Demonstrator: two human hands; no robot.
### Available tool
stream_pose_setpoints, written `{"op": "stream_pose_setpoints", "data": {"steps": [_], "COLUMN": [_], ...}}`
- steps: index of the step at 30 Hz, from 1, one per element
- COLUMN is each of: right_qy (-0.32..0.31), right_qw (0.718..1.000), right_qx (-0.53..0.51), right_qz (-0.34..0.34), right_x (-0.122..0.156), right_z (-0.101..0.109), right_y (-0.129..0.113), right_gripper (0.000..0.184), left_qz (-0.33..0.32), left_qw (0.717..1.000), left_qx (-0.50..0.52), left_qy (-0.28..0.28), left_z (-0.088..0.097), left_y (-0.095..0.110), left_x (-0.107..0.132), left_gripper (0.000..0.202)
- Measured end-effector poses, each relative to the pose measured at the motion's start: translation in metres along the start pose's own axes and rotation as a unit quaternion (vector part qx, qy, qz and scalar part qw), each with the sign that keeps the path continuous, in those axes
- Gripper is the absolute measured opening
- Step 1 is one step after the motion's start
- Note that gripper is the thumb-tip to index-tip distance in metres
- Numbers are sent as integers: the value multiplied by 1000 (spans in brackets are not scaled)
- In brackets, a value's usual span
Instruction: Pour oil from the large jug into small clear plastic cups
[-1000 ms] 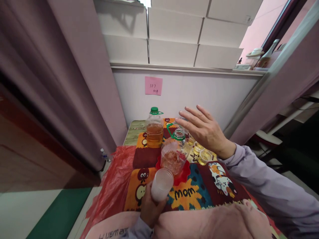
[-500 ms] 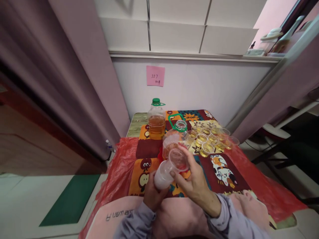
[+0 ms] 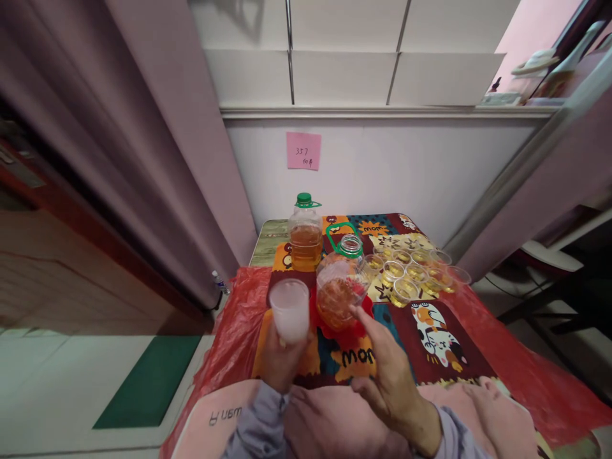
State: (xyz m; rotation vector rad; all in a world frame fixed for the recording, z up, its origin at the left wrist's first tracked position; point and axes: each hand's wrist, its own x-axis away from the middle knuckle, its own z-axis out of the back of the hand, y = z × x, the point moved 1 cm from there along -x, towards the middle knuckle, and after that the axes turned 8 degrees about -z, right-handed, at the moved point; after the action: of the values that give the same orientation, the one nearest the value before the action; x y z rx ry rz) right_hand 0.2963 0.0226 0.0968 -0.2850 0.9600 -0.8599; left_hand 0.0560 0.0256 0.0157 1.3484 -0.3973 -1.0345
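Observation:
My left hand (image 3: 281,362) is closed around a stack of cloudy plastic cups (image 3: 289,311), held upright above the table's near left. My right hand (image 3: 386,375) hovers beside it with its fingers spread and nothing in them. Its fingertips reach the base of a clear plastic cup (image 3: 338,294) that stands on a red scalloped dish (image 3: 364,312). Behind the cup is an uncapped clear bottle (image 3: 351,246) with a green handle ring. Left of that stands a green-capped bottle (image 3: 306,234) holding amber liquid.
Several small clear cups of yellow liquid (image 3: 412,274) are grouped at the right rear of the patterned cloth (image 3: 430,331). A red plastic sheet (image 3: 228,338) lies under the cloth. A curtain hangs at the left, and a pink note (image 3: 303,151) is on the wall.
My right hand came back from the far cups, took a clear cup off the stack, and has let go of it by the red dish. My left hand tipped the stack upright.

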Motion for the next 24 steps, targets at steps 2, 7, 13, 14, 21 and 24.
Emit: {"op": "stream_pose_setpoints", "data": {"steps": [2, 7, 13, 14, 21, 24], "right_qy": [26, 23, 91, 107, 133, 112], "right_qw": [1000, 993, 951, 940, 902, 889], "right_qx": [1, 25, 22, 17, -13, -13], "right_qz": [-15, -110, -294, -325, -410, -443], "right_x": [7, 35, 56, 56, 27, 10], "right_z": [10, 23, 59, 66, 72, 47], "right_y": [8, 34, 76, 86, 170, 196], "right_gripper": [81, 64, 55, 57, 80, 88], "left_qz": [1, -1, 16, 21, -3, -24], "left_qw": [999, 996, 994, 994, 995, 992], "left_qx": [-16, -46, -82, -87, -80, -81], "left_qy": [39, 73, 64, 62, 54, 90], "left_z": [5, -11, -44, -47, -41, -33], "left_y": [-2, -28, -62, -66, -73, -70], "left_x": [-40, -130, -154, -154, -146, -116], "left_gripper": [65, 66, 60, 60, 87, 88]}}
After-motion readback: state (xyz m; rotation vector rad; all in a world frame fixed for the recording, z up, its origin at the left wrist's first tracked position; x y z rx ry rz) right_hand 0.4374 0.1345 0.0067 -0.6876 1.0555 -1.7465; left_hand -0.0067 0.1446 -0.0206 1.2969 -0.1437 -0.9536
